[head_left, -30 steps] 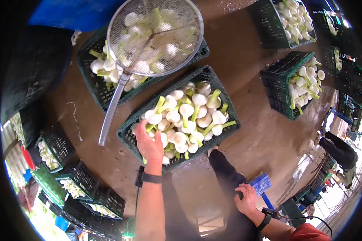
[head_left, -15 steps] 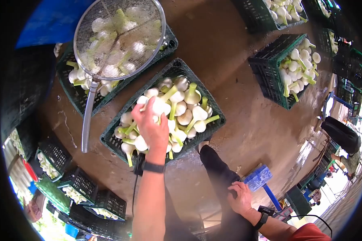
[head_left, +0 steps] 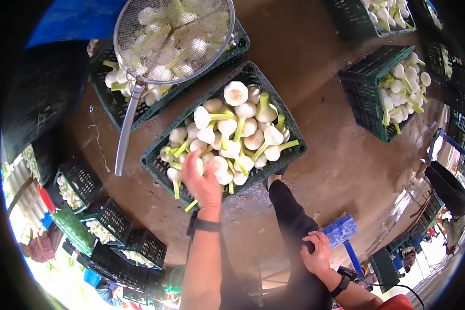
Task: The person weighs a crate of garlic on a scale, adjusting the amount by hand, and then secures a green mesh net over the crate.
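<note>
My left hand (head_left: 203, 185) is over the near left part of a dark green crate (head_left: 290, 114) heaped with garlic bulbs (head_left: 253, 139). Its fingers are apart among the bulbs, and no bulb looks gripped. One large bulb (head_left: 236, 93) lies with its root end up at the far side of the heap. Resting on my dark-trousered knee, my right hand (head_left: 317, 253) has its fingers loosely spread and holds nothing.
A long-handled mesh strainer (head_left: 127, 135) lies over another garlic crate (head_left: 243, 47) at upper left. More filled crates (head_left: 364, 93) stand at right and lower left. A blue plastic object with a handle (head_left: 340, 231) is beside my knee. People are in the background at right.
My left hand has drawn back toward me from the middle of the heap, off the bulbs there. The view has shifted, so the crates appear further right. My right hand still rests on my knee.
</note>
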Tool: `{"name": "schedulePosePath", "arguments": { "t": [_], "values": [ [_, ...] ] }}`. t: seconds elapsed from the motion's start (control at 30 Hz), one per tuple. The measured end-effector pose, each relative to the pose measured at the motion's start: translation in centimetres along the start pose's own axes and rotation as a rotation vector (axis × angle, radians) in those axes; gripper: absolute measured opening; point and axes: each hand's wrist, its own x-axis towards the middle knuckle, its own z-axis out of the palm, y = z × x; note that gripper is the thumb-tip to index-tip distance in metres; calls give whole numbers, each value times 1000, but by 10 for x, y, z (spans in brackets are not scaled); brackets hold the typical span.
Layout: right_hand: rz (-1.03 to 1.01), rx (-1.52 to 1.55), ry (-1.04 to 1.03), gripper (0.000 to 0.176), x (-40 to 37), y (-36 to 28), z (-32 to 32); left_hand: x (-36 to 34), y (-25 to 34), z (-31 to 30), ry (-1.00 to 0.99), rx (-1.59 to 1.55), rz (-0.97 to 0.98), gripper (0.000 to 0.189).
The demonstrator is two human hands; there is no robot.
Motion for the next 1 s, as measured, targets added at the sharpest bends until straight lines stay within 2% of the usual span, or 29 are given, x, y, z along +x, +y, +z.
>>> {"name": "schedulePosePath", "arguments": {
  "t": [0.03, 0.13, 0.2, 0.23, 0.3, 0.37, 0.5, 0.63, 0.7, 0.8, 0.83, 0.93, 1.0],
  "values": [
    [-17, 2, 8, 26, 0, 1, 1, -6, -15, -7, -13, 151, -50, 49],
    [-8, -11, -29, 27, -1, 0, -1, -17, -52, -12, -100, 110, -53, 50],
    [-12, -21, -27, 27, -1, -1, -1, -10, -50, -18, -159, -41, -180, 44],
    [-15, -24, -24, 27, -1, -3, 0, -14, -51, -21, -156, -43, -181, 44],
    [-27, -33, -12, 27, 0, -3, 2, -30, -54, -29, -209, 95, 2, 39],
    [-27, -46, -11, 27, -4, -2, 4, -51, -54, -29, -258, 106, 55, 37],
    [-33, -44, -21, 27, -7, -2, 7, -62, -85, -7, -360, 90, 115, 28],
    [-33, -72, -17, 26, -5, -5, 6, -51, -87, -19, -537, 103, 32, 26],
    [-29, -65, -6, 26, -6, -6, 8, -34, -51, -36, -462, 90, 56, 29],
    [-33, -67, 0, 26, -7, -6, 9, -25, -17, -16, -352, 12, 43, 41],
    [-41, -72, 1, 27, -6, -6, 9, -22, -13, -6, -314, -52, 11, 48],
    [-45, -68, -16, 26, -7, -3, 8, -20, -22, 31, -255, 79, 32, 50],
    [-43, -67, -24, 26, -9, 0, 9, -20, -26, 30, -212, 4, 40, 49]
  ]
}}
